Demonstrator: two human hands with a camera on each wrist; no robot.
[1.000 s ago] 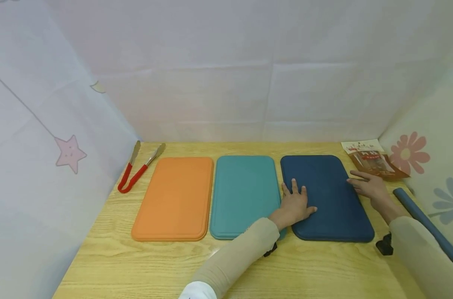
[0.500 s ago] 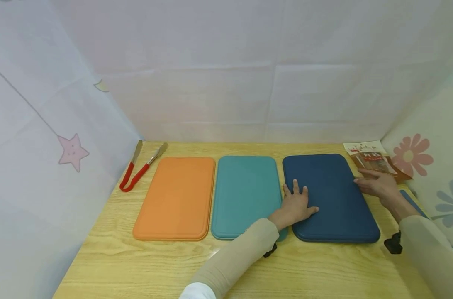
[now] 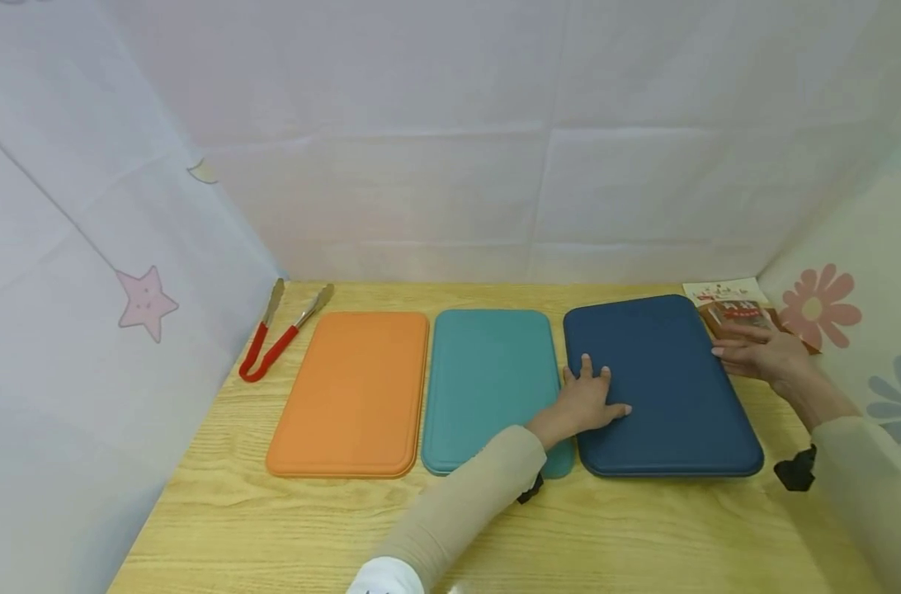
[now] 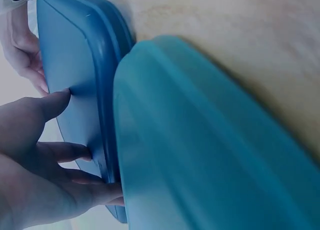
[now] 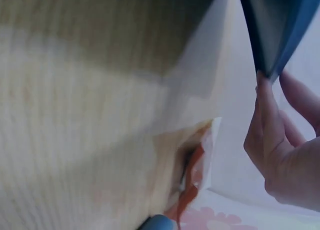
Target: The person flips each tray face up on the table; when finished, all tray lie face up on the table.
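Observation:
A flat dark blue rectangular panel with rounded corners and a raised rim (image 3: 666, 371) lies at the right of the row, tilted, its right side lifted off the wood. My left hand (image 3: 587, 404) rests on its left part with fingers spread; in the left wrist view the thumb and fingertips (image 4: 62, 97) touch its surface. At the raised right edge, my right hand (image 3: 766, 359) pinches the rim. The right wrist view shows thumb and fingers on either side of the panel's lower corner (image 5: 300, 24), with part of its underside visible.
A teal panel (image 3: 488, 379) and an orange panel (image 3: 350, 388) lie to the left. Red-handled tongs (image 3: 283, 334) are at the back left. A brown food packet (image 3: 733, 309) lies behind my right hand. A blue rounded end (image 5: 157, 222) shows near it.
My right hand has moved rightward and up, raising the dark blue panel's right edge. My left hand has stayed nearly in place on it. The blue bar at the right is now hidden in the head view.

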